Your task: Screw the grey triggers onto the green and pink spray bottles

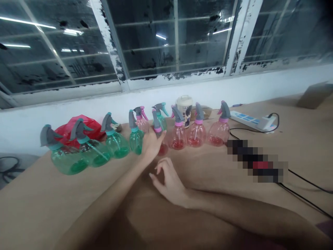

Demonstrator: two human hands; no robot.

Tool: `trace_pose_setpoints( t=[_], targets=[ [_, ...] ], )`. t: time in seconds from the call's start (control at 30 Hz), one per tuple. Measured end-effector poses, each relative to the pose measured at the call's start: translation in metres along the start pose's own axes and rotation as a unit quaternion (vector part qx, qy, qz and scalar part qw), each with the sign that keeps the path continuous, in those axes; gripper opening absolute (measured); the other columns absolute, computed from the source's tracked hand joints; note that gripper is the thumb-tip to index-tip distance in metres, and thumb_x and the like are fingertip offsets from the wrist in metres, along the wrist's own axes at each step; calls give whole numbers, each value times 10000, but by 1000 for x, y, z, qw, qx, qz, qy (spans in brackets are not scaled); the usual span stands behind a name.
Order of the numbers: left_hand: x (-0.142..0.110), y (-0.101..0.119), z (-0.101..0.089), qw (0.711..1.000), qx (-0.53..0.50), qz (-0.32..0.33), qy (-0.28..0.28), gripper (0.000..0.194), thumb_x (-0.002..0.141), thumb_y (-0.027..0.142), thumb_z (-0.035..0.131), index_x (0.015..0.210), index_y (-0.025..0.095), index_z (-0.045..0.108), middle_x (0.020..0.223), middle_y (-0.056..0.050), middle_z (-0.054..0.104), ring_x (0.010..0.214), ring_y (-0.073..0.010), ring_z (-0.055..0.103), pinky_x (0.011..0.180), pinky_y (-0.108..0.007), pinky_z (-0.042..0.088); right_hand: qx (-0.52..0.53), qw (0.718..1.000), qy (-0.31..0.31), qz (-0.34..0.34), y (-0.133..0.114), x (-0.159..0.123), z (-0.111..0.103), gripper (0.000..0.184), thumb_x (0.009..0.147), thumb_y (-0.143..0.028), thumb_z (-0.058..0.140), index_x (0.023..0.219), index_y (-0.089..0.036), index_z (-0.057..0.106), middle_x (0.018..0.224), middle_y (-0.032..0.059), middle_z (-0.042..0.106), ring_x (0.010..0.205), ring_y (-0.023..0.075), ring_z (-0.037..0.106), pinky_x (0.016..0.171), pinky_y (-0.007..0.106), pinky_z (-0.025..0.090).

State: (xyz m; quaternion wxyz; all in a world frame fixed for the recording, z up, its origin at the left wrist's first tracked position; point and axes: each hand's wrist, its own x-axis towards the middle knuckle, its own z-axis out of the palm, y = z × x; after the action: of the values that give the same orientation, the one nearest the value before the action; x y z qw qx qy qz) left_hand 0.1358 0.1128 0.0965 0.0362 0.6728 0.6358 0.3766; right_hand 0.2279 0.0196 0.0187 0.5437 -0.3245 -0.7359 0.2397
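Observation:
My left hand (pixel 151 145) is closed at the neck of a pink spray bottle (pixel 163 148) with a grey trigger head, and it hides part of that bottle. Nearer to me, my right hand (pixel 170 184) hovers low over the table, its fingers loosely curled, the thumb apart and nothing between them. To the left of my left hand stand several green spray bottles, the closest one (pixel 135 139) right beside it. More pink spray bottles stand to the right, including one (pixel 178 136) close by. Behind my left hand are another pink bottle (pixel 142 122) and a green bottle (pixel 161 121).
A red plastic bag (pixel 83 121) lies behind the green bottles. At the back stands a white lidded cup (pixel 185 104). On the right are a power strip (pixel 249 119), a blurred-out dark object (pixel 255 161) with cables and a cardboard box (pixel 316 95). A windowed wall borders the table (pixel 208 170).

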Motion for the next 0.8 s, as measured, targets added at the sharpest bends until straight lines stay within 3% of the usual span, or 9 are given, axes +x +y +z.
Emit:
trace_pose_setpoints(
  t=[0.13,0.23,0.33,0.43,0.6,0.7,0.8],
  targets=[
    [-28,-5,-29,1000,18,5,-22,368,847,448,579,1047,139,564,952,-136,693,934,-325,663,829,-447,498,5,998,49,37,9,4,-5,225,854,-310,494,787,-251,287,830,9,389,764,181,446,727,361,444],
    [-56,-10,-50,999,-6,20,-43,371,852,486,562,1054,176,582,932,-78,705,895,-283,671,815,-419,507,18,994,57,93,13,6,-8,417,754,-474,649,879,-235,331,908,30,401,844,210,467,790,413,446],
    [-83,-16,-65,995,-48,10,-90,350,854,505,557,1015,202,625,916,-50,720,863,-267,679,783,-393,515,87,985,8,147,14,7,-9,706,606,-561,760,1061,-217,344,1068,78,450,1003,259,508,900,461,438],
    [-101,-21,-73,988,-81,-15,-132,340,836,498,592,1040,228,629,892,-33,729,834,-266,687,755,-389,521,116,979,-68,153,12,6,-9,868,526,-547,824,1180,-226,353,1205,102,477,1173,300,461,988,484,400],
    [-101,-18,-71,975,-198,-9,-98,562,790,431,679,1276,247,465,1142,-63,671,1008,-249,655,874,-408,509,65,981,-118,140,6,7,-12,712,525,-443,871,1084,-221,490,1157,77,566,1209,321,433,1026,527,356],
    [-90,-7,-68,973,-215,-12,-79,605,763,425,709,1289,247,467,1137,-68,657,962,-246,658,846,-415,517,64,983,-120,125,3,9,-13,708,524,-429,880,1086,-213,507,1121,72,591,1172,322,484,1022,544,362],
    [-79,5,-66,968,-242,8,-74,511,759,414,718,1203,239,534,1141,-67,647,945,-237,655,832,-396,517,159,972,-138,103,2,11,-13,675,614,-442,832,1151,-231,482,1131,61,598,1111,284,566,966,493,455]
  ],
)
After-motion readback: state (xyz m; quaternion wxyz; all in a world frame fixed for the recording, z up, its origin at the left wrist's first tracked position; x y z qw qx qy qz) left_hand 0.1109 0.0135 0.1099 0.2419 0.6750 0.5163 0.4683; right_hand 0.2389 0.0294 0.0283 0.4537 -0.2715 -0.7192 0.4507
